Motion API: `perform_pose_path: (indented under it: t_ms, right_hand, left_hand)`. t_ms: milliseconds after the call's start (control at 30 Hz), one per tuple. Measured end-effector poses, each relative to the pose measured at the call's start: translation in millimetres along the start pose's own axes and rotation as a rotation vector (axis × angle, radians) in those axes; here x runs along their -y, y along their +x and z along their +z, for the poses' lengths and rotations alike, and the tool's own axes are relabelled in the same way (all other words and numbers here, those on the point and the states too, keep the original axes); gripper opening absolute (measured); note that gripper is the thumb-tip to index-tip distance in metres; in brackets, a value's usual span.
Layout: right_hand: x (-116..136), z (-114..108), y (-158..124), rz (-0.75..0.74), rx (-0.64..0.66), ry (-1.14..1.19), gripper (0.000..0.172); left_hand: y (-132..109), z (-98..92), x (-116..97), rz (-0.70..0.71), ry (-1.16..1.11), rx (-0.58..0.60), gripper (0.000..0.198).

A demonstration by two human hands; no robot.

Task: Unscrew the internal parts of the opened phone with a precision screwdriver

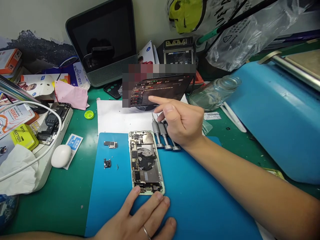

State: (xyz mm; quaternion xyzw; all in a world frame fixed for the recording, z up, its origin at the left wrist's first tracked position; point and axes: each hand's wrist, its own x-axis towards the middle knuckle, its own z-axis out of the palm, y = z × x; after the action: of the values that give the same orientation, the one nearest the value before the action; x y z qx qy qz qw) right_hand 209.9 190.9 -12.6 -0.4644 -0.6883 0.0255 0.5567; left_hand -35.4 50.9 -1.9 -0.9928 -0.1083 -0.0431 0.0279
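An opened phone (147,166) with a pale green frame lies on the blue mat (195,193), its inner boards showing. My left hand (140,216) rests at its lower end, fingers spread, thumb and fingertips touching the edge. Above the mat, my right hand (182,123) points its index finger at the screen of a tablet (165,88); the other fingers are curled, and I see nothing held. Whether the fingertip touches the glass I cannot tell. Several grey screwdrivers (163,133) lie partly behind that hand. Left of the phone are a metal shield plate (110,144) and a small dark circuit piece (107,163).
A glass jar (215,93) lies tilted at right, near white tweezers (232,116). On the left are a white earbud case (61,156), a white cable (60,125), another opened phone (53,121) and a green cap (89,115). A smart display (102,40) stands behind.
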Motion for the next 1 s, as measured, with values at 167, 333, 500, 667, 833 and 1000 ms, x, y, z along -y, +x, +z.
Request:
perform_pose_path:
  t_ms: [167, 333, 500, 667, 833, 1000]
  right_hand:
    - [0.2, 0.1, -0.6, 0.009, -0.046, -0.010, 0.038]
    - [-0.4, -1.1, -1.2, -0.003, -0.053, -0.003, 0.036]
    - [0.8, 0.3, 1.2, -0.107, 0.207, 0.113, 0.028]
    - [0.0, 3.6, 2.8, -0.091, 0.275, 0.121, 0.026]
    - [-0.8, 3.6, 1.8, -0.069, 0.284, 0.134, 0.030]
    - [-0.3, 2.9, 1.9, -0.060, 0.294, 0.131, 0.030]
  left_hand:
    - [0.5, -1.2, 0.4, -0.003, 0.002, -0.002, 0.051]
    - [0.7, -2.3, 0.5, 0.000, 0.000, -0.002, 0.050]
    - [0.8, -1.9, 0.5, 0.000, -0.003, -0.001, 0.049]
    - [0.8, -2.3, 0.6, -0.007, -0.014, -0.010, 0.051]
    - [1.4, -2.7, 0.5, -0.008, -0.003, -0.005, 0.050]
    - [1.0, -3.1, 0.8, -0.010, 0.005, -0.003, 0.049]
